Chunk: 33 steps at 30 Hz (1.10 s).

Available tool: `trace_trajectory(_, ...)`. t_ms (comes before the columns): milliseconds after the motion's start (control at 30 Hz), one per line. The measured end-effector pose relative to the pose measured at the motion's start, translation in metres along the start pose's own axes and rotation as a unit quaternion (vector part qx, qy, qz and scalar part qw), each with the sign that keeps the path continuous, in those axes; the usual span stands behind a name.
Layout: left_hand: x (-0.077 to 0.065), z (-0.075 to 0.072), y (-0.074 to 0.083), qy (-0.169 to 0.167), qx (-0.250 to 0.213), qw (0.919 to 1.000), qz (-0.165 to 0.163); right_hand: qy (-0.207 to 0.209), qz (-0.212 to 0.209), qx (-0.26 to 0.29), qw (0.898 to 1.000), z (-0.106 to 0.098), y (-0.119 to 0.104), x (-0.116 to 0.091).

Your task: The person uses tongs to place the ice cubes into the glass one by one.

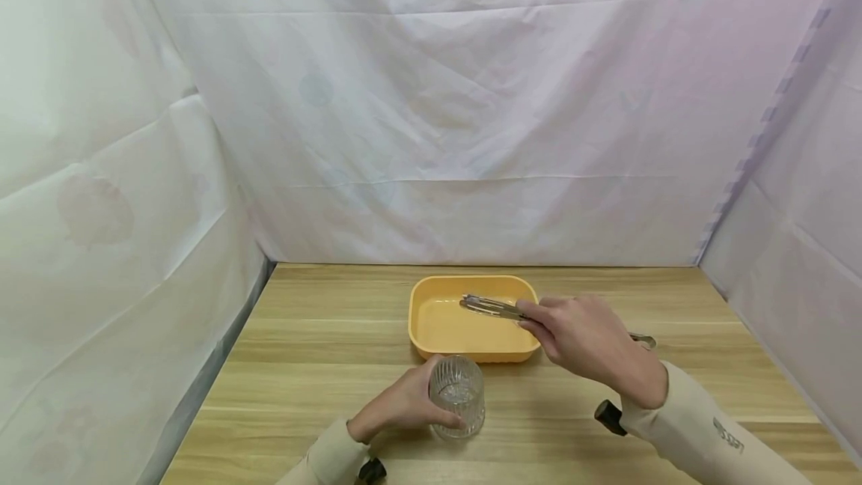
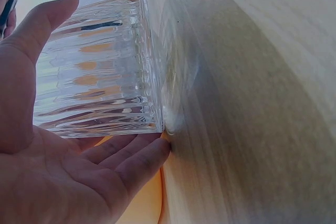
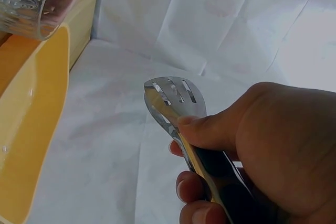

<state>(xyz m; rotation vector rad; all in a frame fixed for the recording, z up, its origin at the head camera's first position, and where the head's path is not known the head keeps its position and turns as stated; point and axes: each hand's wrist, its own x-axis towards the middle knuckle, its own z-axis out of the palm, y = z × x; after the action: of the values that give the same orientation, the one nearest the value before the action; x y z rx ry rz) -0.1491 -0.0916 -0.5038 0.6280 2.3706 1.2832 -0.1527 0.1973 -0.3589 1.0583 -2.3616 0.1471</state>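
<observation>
A clear ribbed glass [image 1: 458,399] stands upright on the wooden table, just in front of the yellow tray. My left hand [image 1: 414,397] holds it from the left, thumb along the near side and fingers behind; the left wrist view shows the glass [image 2: 100,72] between thumb and fingers, its base at the tabletop. Metal tongs [image 1: 494,308] with slotted ends are gripped in my right hand [image 1: 584,337], thumb on top. Their ends hang over the tray, close together, and nothing shows between them in the right wrist view of the tongs [image 3: 176,95]. The palm hides part of their handle.
The yellow tray [image 1: 471,357] sits at the table's back middle, with a bare inside. White cloth [image 1: 431,133] hangs behind the table [image 1: 303,365] and along both sides. Small black devices [image 1: 609,418] are strapped at both wrists.
</observation>
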Motion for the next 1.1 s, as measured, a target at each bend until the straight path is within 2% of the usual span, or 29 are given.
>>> trace_trajectory(400, 0.0, 0.001, -0.001, 0.001, -0.002, 1.0, -0.005, -0.017, -0.009, 0.013, 1.0, -0.004, -0.009, 0.0)
trace_trajectory(633, 0.0, 0.001, -0.001, 0.002, 0.0, 1.0, 0.004, -0.024, -0.008, 0.013, 1.0, -0.006, -0.015, 0.002)
trace_trajectory(1100, 0.001, -0.001, 0.0, -0.001, -0.005, 1.0, -0.002, -0.044, 0.0, 0.019, 0.999, -0.005, -0.021, 0.002)
